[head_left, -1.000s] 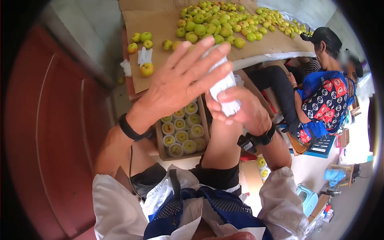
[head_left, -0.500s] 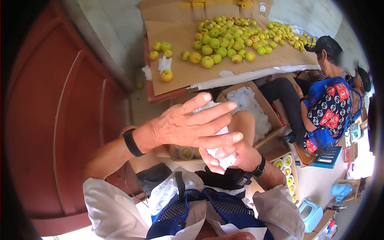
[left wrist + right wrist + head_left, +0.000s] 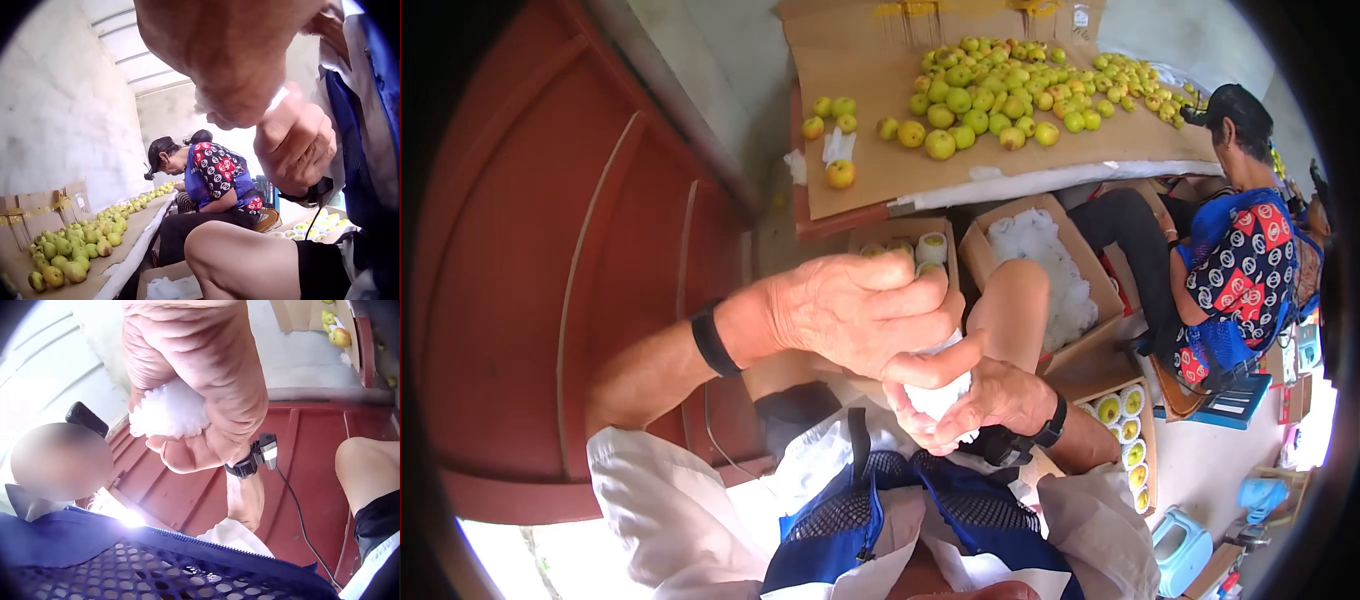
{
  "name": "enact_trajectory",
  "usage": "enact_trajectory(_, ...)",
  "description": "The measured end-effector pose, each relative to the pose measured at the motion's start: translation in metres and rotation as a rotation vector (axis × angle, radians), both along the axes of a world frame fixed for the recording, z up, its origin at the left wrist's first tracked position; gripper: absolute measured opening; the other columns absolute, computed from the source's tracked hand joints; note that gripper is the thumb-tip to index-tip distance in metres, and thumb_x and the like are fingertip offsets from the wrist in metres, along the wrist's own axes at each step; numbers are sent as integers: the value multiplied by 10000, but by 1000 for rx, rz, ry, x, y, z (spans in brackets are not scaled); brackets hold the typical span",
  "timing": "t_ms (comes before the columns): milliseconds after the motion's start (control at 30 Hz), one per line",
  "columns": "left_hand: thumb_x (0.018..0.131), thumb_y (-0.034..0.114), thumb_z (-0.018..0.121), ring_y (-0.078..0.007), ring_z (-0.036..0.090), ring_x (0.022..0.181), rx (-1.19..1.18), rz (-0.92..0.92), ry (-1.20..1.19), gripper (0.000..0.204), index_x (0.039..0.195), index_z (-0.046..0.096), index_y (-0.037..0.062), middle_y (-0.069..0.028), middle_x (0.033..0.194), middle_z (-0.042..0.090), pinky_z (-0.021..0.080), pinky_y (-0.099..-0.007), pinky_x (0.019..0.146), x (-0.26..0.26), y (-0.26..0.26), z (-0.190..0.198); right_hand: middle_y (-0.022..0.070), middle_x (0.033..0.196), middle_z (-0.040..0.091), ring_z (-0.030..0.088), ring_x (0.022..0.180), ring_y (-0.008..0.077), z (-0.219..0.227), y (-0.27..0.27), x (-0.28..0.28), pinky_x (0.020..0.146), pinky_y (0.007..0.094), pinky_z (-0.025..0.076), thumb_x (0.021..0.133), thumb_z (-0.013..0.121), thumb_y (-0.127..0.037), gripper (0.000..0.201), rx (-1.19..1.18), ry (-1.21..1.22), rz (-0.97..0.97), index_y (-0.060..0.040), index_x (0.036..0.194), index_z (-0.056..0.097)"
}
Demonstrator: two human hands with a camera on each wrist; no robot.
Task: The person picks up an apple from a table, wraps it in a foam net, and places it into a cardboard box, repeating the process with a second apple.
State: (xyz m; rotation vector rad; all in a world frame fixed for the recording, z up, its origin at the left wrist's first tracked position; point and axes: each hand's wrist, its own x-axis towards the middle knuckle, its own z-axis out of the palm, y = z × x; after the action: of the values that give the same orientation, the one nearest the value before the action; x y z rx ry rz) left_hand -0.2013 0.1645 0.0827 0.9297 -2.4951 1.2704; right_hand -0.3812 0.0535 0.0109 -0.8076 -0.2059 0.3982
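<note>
White frilled foam sleeve point(image 3: 940, 400): right hand point(image 3: 1005, 402) grips it; left hand point(image 3: 862, 312) curls over it, pinch undeterminable. I judge adjusting underway; next move needs steady right-side hold.

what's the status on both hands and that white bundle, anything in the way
Right hand gripping white bundle. Left hand curled over it. Bundle's inside hidden. Nothing visibly blocking either hand.

Bright overall, with white glare at right and near left. Black-rimmed fisheye distortion bows the red door point(image 3: 530, 300); the pale wall point(image 3: 69, 112) looks washed out; flare burns beside the blue vest point(image 3: 187, 550).
</note>
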Motion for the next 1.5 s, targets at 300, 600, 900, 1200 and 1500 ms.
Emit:
enact_trajectory(300, 713, 204, 680, -213, 638, 909, 273, 215, 26, 282, 947, 590, 76, -71, 953, 639, 465, -323, 727, -26, 23, 5, 91, 764, 695, 649, 614, 154, 0, -12, -7, 539, 269, 505, 843, 743, -114, 158, -217, 58, 219, 3, 906, 657)
enact_trajectory(600, 668, 152, 658, -181, 618, 693, 583, 573, 111, 271, 879, 568, 8, -52, 734, 547, 442, -325, 632, -58, 51, -6, 71, 712, 688, 674, 636, 157, 7, -20, -14, 614, 324, 529, 798, 798, -214, 304, -828, 12, 167, 12, 919, 637)
enact_trajectory(900, 761, 57, 748, -370, 721, 758, 1044, 818, 778, 194, 890, 630, -26, -207, 744, 687, 565, -460, 679, -44, 21, -4, 175, 865, 740, 728, 833, 357, 13, -38, 6, 759, 474, 568, 793, 762, -157, 258, -1617, -425, -207, -71, 1033, 723)
enact_trajectory(1200, 774, 249, 925, -43, 545, 532, 1625, 889, 1665, 373, 974, 697, 33, 6, 711, 643, 409, -227, 451, -38, -2, -44, 122, 759, 721, 718, 710, 341, -14, -59, 18, 620, 450, 545, 739, 755, -68, 285, -1793, -772, -476, -75, 1010, 665)
enact_trajectory(1500, 789, 293, 914, -93, 591, 522, 1893, 478, 2022, 386, 888, 661, 19, -22, 663, 622, 448, -228, 450, -73, 8, -58, 26, 646, 640, 680, 593, 200, -30, -67, 2, 534, 347, 521, 749, 743, -164, 452, -1582, -1169, -633, -102, 1188, 657)
